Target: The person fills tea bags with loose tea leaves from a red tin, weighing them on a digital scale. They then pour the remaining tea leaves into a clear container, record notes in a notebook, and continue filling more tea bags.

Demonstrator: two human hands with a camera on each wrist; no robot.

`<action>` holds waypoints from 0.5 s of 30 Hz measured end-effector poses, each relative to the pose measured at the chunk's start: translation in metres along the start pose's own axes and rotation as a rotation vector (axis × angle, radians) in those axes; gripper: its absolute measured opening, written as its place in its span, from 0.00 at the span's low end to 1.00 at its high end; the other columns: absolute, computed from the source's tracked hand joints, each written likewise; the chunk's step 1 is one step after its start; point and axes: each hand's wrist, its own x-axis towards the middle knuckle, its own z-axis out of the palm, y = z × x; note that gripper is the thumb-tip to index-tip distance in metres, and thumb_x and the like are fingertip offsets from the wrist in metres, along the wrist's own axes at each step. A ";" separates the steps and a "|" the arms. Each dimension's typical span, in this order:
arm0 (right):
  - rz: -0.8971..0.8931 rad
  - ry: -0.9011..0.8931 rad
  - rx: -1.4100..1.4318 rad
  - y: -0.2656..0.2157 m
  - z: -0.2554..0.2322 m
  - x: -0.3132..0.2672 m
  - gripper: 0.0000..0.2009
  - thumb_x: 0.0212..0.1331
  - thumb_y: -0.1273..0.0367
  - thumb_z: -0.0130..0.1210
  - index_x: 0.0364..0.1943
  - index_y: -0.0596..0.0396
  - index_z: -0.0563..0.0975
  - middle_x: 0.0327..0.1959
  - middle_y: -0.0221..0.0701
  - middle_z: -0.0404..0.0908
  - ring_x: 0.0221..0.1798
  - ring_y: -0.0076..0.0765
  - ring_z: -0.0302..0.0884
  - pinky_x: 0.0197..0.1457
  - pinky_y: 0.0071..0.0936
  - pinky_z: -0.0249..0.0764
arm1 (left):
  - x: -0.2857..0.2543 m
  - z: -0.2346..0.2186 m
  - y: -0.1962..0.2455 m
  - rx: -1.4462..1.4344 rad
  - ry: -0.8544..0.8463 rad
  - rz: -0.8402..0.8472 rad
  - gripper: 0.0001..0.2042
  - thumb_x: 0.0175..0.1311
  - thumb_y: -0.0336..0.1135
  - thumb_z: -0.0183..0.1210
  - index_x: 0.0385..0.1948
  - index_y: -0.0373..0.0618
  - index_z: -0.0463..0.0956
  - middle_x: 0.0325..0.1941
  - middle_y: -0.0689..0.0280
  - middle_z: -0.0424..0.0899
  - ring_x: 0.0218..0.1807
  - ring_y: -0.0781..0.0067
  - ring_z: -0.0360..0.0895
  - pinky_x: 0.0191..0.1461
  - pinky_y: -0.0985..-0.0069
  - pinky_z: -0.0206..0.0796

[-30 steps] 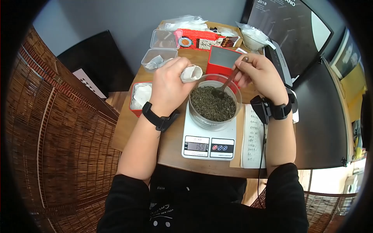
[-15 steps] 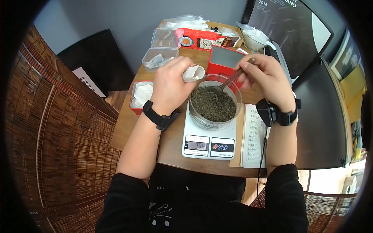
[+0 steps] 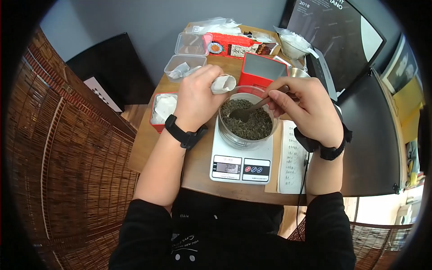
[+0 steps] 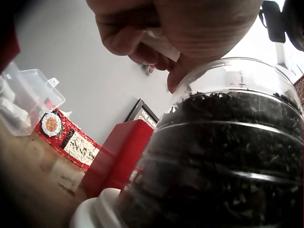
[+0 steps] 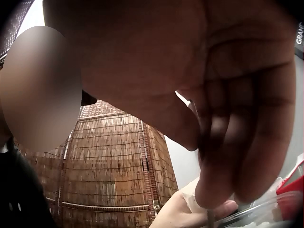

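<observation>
The left hand (image 3: 196, 96) grips a small white pouch (image 3: 223, 84), its open mouth facing right, at the left rim of a clear round tub (image 3: 248, 143). Dark dried leaves (image 3: 254, 126) fill much of the tub, which stands on a white digital scale (image 3: 216, 150). Between thumb and fingers the right hand (image 3: 310, 105) pinches a spoon (image 3: 263, 103), whose bowl rests on the leaves. In the left wrist view the left hand (image 4: 190, 28) is above the tub (image 4: 218, 156). The right wrist view shows the right hand (image 5: 237, 104) close up, the spoon mostly hidden.
An open red tin (image 3: 256, 81) stands behind the tub. At the left are a red box of white pouches (image 3: 164, 107) and a clear lidded box (image 3: 172, 72). A handwritten notebook (image 3: 290, 166) lies right of the scale. Packets and a bowl (image 3: 294, 47) sit at the back.
The right hand has moved down and toward the person, and the spoon's bowl has shifted left across the leaves. The left hand has barely moved. A metal bowl behind the right hand has come into view.
</observation>
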 end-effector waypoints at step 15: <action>0.350 -0.013 0.415 0.036 0.004 0.026 0.13 0.78 0.70 0.51 0.40 0.64 0.85 0.30 0.35 0.89 0.29 0.27 0.89 0.34 0.22 0.84 | 0.000 0.001 -0.001 -0.011 0.007 0.000 0.14 0.54 0.28 0.78 0.32 0.39 0.78 0.30 0.57 0.82 0.33 0.51 0.81 0.36 0.62 0.71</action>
